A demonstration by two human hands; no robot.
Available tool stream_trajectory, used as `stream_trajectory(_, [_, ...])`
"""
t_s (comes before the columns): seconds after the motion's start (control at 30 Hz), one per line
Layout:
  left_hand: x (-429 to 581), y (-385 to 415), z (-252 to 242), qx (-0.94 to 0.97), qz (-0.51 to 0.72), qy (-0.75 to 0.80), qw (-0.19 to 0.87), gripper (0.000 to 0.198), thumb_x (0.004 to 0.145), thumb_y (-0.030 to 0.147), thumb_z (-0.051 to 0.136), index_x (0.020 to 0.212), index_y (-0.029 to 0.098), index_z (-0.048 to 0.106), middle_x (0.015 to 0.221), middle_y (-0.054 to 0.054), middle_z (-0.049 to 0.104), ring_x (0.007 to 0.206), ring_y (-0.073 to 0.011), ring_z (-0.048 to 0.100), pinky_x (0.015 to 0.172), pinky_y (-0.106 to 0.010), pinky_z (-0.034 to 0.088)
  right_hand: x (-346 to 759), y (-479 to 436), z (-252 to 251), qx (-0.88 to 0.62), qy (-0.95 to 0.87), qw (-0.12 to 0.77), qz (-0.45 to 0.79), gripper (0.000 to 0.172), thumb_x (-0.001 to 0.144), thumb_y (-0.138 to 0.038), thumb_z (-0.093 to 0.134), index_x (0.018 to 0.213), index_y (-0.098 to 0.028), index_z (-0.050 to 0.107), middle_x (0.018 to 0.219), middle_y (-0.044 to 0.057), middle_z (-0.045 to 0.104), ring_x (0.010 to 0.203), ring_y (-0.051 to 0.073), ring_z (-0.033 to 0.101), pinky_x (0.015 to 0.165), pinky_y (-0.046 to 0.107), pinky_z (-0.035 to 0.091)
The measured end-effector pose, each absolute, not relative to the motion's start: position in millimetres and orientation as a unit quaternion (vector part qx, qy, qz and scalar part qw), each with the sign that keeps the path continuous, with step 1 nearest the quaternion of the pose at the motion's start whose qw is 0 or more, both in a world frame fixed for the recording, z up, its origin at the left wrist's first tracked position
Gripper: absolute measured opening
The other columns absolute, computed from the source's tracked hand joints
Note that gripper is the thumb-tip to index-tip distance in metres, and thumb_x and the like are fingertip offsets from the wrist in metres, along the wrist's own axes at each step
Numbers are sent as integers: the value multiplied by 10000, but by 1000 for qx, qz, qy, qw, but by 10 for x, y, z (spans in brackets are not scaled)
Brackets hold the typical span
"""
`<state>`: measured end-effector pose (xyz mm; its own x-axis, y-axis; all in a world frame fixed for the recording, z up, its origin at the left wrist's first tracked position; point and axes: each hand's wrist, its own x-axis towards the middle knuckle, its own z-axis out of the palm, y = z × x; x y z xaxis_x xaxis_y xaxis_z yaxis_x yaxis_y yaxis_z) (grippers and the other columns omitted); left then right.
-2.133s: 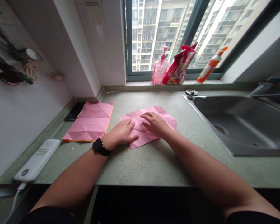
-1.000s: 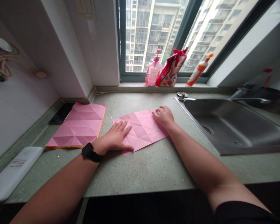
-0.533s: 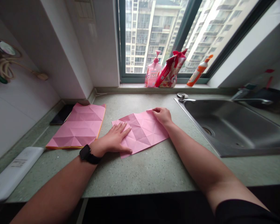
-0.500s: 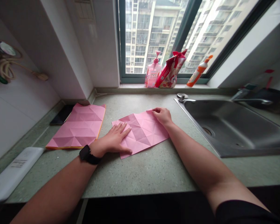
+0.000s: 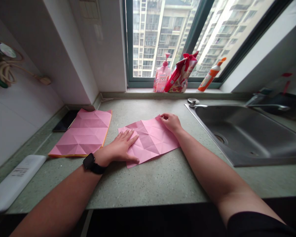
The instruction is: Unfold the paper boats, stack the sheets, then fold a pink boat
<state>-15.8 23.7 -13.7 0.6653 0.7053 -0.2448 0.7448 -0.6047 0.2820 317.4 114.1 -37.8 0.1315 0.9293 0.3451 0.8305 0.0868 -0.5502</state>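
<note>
Your left hand (image 5: 120,148) lies open and flat, fingers spread, on a creased pink paper sheet (image 5: 150,143) on a speckled green stone countertop (image 5: 160,186). Your right hand (image 5: 171,122) rests at the sheet's far edge, its fingers curled there, though this view cannot show whether they pinch the paper. The sheet looks light, thin and soft, and it could slide easily on the stone. Its folds may also lift, so flat fingers should pin it best, and the far edge just under your right fingertips looks the likeliest place to take hold.

Two pink sheets lie on the counter. The second, a folded pink sheet (image 5: 82,135) with a yellow-orange edge, sits left of your left fingers and apart from them. One black phone (image 5: 65,120) lies just beyond it, and one black watch (image 5: 89,161) circles your left wrist. One steel sink (image 5: 246,135) lies right of your right fingers. Three items stand on the sill ahead of your fingers: a pink pump bottle (image 5: 162,77), a red-ribboned bag (image 5: 180,77) and an orange-capped bottle (image 5: 208,79).
</note>
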Motion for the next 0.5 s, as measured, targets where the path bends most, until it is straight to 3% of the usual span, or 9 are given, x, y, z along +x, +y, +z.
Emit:
stream_trajectory(0.27, [-137, 248, -135, 887, -71, 416, 186, 1294, 788, 847, 771, 1784, 214, 239, 1856, -209, 5, 1719, -470, 19, 1382, -606, 95, 3215, 1143, -343, -704, -633, 316, 65, 269, 895, -301, 642, 1007, -243, 879, 826, 46, 820, 778, 225, 725, 717, 310, 491])
stream_trajectory(0.4, [-153, 261, -160, 893, -61, 406, 185, 1289, 790, 853, 765, 1785, 231, 232, 1857, -204, 19, 1716, -482, 39, 1377, -622, 108, 3260, 1153, -335, -738, -610, 288, 24, 265, 940, -348, 633, 963, -226, 868, 959, 108, 843, 919, 293, 755, 827, 369, 536])
stream_trajectory(0.5, [-166, 264, -167, 895, -59, 402, 182, 1292, 791, 867, 752, 1786, 235, 223, 1859, -202, 22, 1716, -484, 42, 1374, -627, 113, 3273, 1115, -264, -740, -605, 293, -26, 286, 967, -289, 595, 1050, -212, 857, 1101, 144, 827, 1049, 337, 748, 958, 445, 563])
